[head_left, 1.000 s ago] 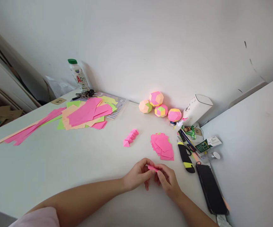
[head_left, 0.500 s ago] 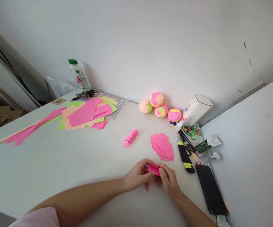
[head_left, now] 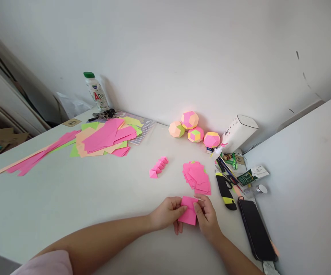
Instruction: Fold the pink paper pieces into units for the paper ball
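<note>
A flat pink paper piece (head_left: pixel 188 214) is held up between both hands near the front of the table. My left hand (head_left: pixel 167 214) pinches its left side, thumb on top and the lower fingers extending beneath. On its right side, my right hand (head_left: pixel 207 217) grips the edge between thumb and fingers. Beyond the hands lies a loose pile of pink paper pieces (head_left: pixel 198 175), with a bit of green showing. A short row of folded pink pieces (head_left: pixel 159 167) sits to the left of that pile.
Several multicoloured paper balls (head_left: pixel 189 120) sit by the wall. Coloured sheets (head_left: pixel 102 137) and a bottle (head_left: pixel 98 93) are at the back left. At the right are a white container (head_left: pixel 239 131), a black-and-yellow cutter (head_left: pixel 226 191) and a phone (head_left: pixel 257 229).
The pink paper, folded up between the fingers before, is now opened out flat. Both hands have shifted slightly around it.
</note>
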A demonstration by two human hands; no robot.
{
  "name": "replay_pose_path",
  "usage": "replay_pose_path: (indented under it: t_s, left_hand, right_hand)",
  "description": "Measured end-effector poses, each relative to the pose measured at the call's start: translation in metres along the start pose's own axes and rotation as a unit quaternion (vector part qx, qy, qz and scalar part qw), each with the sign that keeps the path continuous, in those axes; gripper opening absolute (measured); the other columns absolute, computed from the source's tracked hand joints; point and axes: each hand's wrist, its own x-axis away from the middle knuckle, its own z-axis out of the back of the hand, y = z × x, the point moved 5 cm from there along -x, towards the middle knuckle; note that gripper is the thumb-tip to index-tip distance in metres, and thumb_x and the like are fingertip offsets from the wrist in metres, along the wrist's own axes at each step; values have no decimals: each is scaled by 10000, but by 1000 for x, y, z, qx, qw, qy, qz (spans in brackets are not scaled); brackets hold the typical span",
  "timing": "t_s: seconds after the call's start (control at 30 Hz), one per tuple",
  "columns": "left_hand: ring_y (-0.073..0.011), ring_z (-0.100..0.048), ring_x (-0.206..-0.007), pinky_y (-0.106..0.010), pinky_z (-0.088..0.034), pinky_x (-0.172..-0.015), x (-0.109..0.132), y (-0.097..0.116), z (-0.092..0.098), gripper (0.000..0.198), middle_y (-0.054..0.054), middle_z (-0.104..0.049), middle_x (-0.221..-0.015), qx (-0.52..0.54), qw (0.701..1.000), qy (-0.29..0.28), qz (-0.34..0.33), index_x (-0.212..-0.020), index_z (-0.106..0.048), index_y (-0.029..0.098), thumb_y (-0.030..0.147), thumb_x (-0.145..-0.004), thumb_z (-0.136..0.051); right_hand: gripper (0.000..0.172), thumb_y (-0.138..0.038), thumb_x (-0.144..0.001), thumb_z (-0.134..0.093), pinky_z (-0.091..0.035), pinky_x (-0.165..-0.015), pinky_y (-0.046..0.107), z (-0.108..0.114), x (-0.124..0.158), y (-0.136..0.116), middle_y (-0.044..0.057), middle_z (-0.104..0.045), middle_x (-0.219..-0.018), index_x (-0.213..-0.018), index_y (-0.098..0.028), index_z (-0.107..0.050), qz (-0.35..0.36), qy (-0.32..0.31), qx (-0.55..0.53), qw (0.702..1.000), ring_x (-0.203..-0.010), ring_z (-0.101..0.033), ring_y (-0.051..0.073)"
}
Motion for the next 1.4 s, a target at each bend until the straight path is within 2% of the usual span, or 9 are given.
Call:
replay_pose_path:
  t_s: [0.1, 0.2, 0.27, 0.37, 0.5, 0.67, 0.9, 1.13, 1.4]
  left_hand:
    - [-131, -582, -425, -236, -472, -387, -2, 2, 2, 349, 20, -583, -549, 33, 999, 22, 0, -839, -496, 161, 509, -802, -509]
    - [-127, -576, -409, -234, -472, -375, -3, 4, 4, 362, 5, -606, -571, 60, 997, 43, -10, -834, -482, 161, 519, -793, -520]
    - [-121, -568, -404, -227, -470, -368, -3, 6, 4, 357, -1, -615, -571, 72, 996, 50, -18, -838, -479, 160, 514, -804, -511]
    - [-119, -564, -403, -224, -473, -363, -3, 6, 4, 348, 2, -607, -550, 88, 994, 54, -22, -846, -477, 158, 504, -822, -494]
    - [-123, -558, -392, -227, -472, -360, -3, 5, 5, 353, 11, -590, -517, 102, 993, 58, -19, -839, -458, 161, 512, -824, -485]
    - [-123, -565, -404, -230, -474, -366, -4, 5, 4, 379, 23, -580, -536, 96, 994, 56, -22, -840, -446, 168, 545, -809, -483]
    - [-131, -568, -398, -239, -475, -370, -4, 5, 4, 389, 36, -559, -510, 72, 996, 52, -18, -830, -431, 175, 558, -800, -486]
    - [-101, -511, -313, -182, -378, -281, -4, 4, 5, 388, 30, -572, -526, 84, 996, 38, -6, -814, -414, 177, 564, -819, -438]
    - [-110, -548, -366, -204, -431, -318, -5, 3, 3, 374, 24, -573, -568, 68, 997, 32, -6, -825, -415, 174, 541, -807, -486]
  right_hand:
    - [160, -266, -894, -466, -470, -603, 250, 1, -1, -10, 16, -559, -754, -1014, -214, -558, 35, -7, -10, 999, -669, -553, 151]
    - [192, -211, -879, -442, -466, -538, 247, -4, -2, -21, 40, -540, -856, -936, -222, -625, 73, -81, -30, 994, -614, -543, 133]
    - [236, -177, -854, -440, -460, -491, 246, -7, -2, -24, 51, -522, -913, -985, -234, -628, 86, -121, -54, 987, -570, -530, 120]
    - [338, -115, -800, -468, -486, -517, 266, -10, -1, -24, 63, -498, -971, -1078, -255, -602, 105, -136, -64, 983, -600, -542, 127]
    - [402, -88, -774, -501, -500, -536, 272, -12, -2, -22, 81, -506, -1015, -1130, -255, -582, 130, -130, -49, 982, -631, -555, 135]
    - [287, -172, -800, -566, -509, -582, 267, -10, -4, -27, 91, -581, -982, -1073, -232, -633, 132, -92, -11, 987, -758, -594, 182]
    - [222, -314, -792, -629, -522, -613, 292, -6, -6, -26, 92, -630, -930, -985, -221, -685, 121, -72, 6, 990, -782, -620, 208]
    - [279, -285, -765, -670, -526, -699, 326, -7, -6, -22, 101, -619, -994, -1038, -227, -660, 129, -85, -9, 988, -854, -616, 218]
    - [188, -308, -798, -623, -505, -541, 263, -4, -6, -17, 83, -631, -903, -934, -194, -686, 78, -60, 15, 995, -692, -597, 170]
